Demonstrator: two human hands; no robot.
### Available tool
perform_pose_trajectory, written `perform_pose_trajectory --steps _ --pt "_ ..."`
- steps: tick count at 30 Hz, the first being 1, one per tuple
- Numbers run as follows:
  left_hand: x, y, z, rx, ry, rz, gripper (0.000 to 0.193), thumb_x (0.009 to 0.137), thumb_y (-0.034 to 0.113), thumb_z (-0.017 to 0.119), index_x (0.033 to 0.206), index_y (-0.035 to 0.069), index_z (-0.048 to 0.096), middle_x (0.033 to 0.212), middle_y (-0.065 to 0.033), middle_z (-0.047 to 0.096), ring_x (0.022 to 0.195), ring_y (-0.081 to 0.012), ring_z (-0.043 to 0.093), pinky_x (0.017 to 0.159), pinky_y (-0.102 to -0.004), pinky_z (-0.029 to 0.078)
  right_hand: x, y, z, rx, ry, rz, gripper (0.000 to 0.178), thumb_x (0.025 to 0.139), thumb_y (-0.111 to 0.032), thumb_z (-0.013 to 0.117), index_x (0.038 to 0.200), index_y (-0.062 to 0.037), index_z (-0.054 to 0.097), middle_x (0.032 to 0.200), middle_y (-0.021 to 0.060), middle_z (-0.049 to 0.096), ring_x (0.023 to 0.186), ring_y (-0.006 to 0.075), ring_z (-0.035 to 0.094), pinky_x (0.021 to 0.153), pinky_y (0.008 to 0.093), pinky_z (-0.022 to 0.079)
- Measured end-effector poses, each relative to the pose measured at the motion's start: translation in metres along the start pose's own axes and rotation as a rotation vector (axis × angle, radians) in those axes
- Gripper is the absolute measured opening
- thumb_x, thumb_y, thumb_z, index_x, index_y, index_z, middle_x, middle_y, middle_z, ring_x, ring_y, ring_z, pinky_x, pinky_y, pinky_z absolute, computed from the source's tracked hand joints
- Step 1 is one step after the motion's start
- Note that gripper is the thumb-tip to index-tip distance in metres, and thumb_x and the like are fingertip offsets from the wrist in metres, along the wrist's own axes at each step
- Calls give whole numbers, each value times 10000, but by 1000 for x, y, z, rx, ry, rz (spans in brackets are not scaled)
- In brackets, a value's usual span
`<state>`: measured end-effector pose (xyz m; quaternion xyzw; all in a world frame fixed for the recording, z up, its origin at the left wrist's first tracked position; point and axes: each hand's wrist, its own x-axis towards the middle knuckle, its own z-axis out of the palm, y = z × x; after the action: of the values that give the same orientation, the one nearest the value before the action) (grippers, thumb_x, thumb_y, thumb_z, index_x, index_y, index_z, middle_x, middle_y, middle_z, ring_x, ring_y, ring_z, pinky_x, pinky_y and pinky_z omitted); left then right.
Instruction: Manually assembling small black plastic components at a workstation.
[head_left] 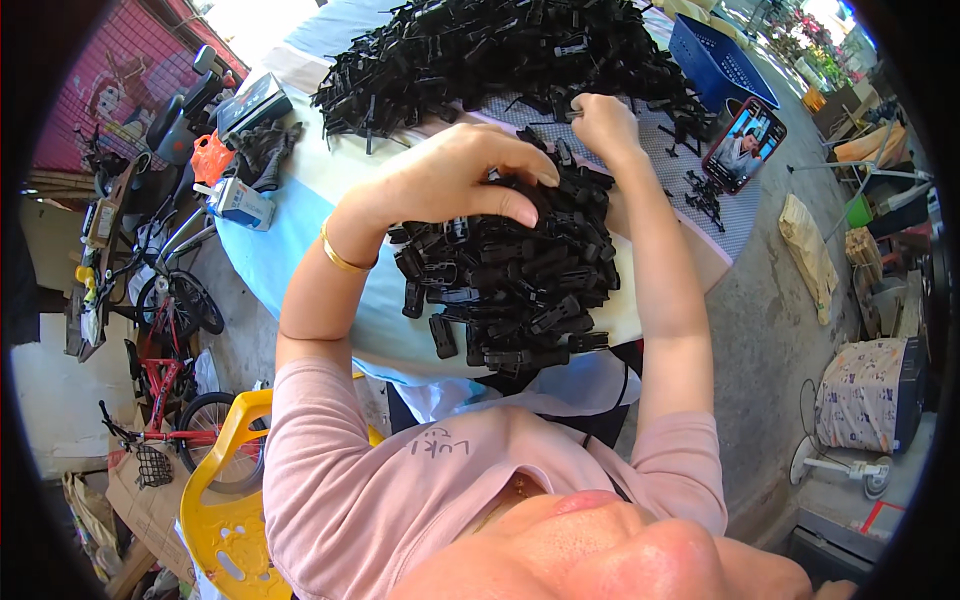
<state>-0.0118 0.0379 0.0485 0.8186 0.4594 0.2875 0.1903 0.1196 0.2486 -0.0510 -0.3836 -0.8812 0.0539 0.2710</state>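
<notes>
Soft shirt (360,490) sits near long plastic clips (510,275) pointing every way, left hand (458,172) spread, right hand (608,128) curled, pinch unclear.

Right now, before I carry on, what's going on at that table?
A person is handling black plastic buckle-like pieces. The left hand arches over the near heap, thumb and fingers apart. The right hand is at the close edge of the larger far heap, fingers curled in; whether it holds a piece isn't clear. A lit smartphone and a blue plastic basket are at the right.
</notes>
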Motion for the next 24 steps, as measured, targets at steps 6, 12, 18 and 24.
perform_pose_trajectory --steps 6,12,18,24 --pt "1 -31 -9 -380 221 -215 369 826 215 625 1103 -15 546 1019 -77 610 929 -133 568 803 -255 456 3 6 0 -154 -218 -110 153 689 -104 553 775 -76 676 805 158 646 782 316 627 722 394 503" --pt "3 -64 -2 -628 433 -311 585 826 239 628 1291 -9 373 1168 -184 519 1061 -249 535 913 -327 432 -15 -30 -46 516 -51 -71 180 721 -147 663 849 -20 663 718 73 650 664 128 604 649 259 475" --pt "8 -66 3 -1007 307 -183 635 826 210 624 1346 38 304 1193 -148 516 1102 -220 507 959 -336 395 -42 -76 -55 903 -68 -211 142 759 -89 672 871 -5 649 695 -6 596 599 41 491 544 200 400" --pt "7 -66 7 -1250 301 -118 567 834 110 595 1333 54 333 1130 -147 556 1019 -191 555 910 -303 426 -47 -82 -58 648 182 -496 80 725 -30 641 802 -24 623 637 64 535 518 115 487 481 237 380"
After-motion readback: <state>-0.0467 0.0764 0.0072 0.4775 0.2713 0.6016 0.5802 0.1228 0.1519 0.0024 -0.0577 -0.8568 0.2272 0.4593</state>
